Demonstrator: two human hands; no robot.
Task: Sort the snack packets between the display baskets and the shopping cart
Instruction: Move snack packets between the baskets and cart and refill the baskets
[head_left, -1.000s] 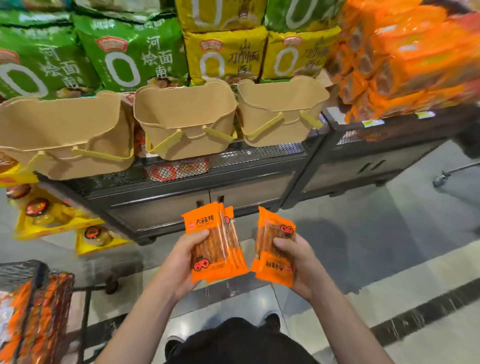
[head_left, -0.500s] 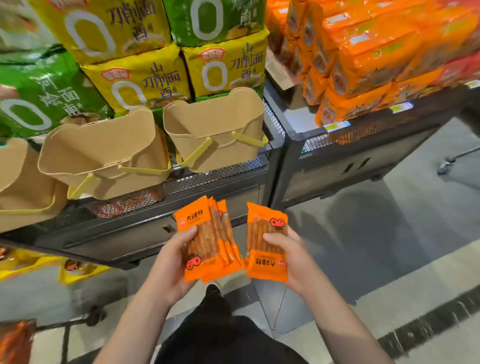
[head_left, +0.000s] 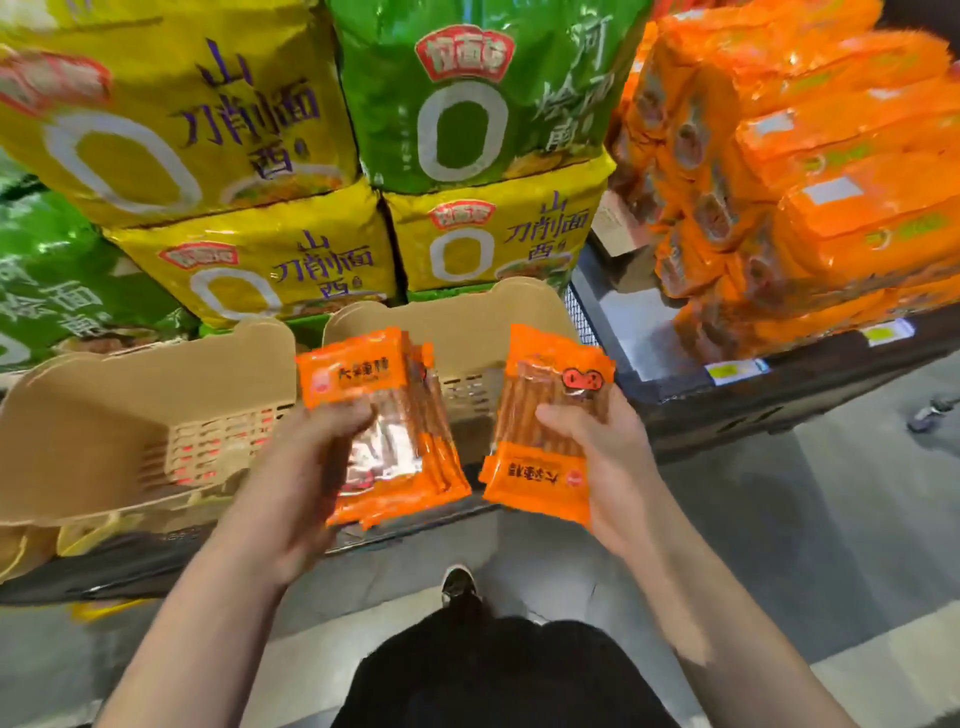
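Head view, orange snack packets (head_left: 387, 431), clear windows showing brown sticks, both hands

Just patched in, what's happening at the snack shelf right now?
A person stands at the shelf with orange snack packets in both hands. The left hand grips a fanned stack of packets, and the right hand holds another packet turned upside down. Both are held up in front of the right-hand tan display basket, with a second tan basket to its left. Nothing has been dropped in yet. Big yellow and green noodle bags are stacked behind the baskets.
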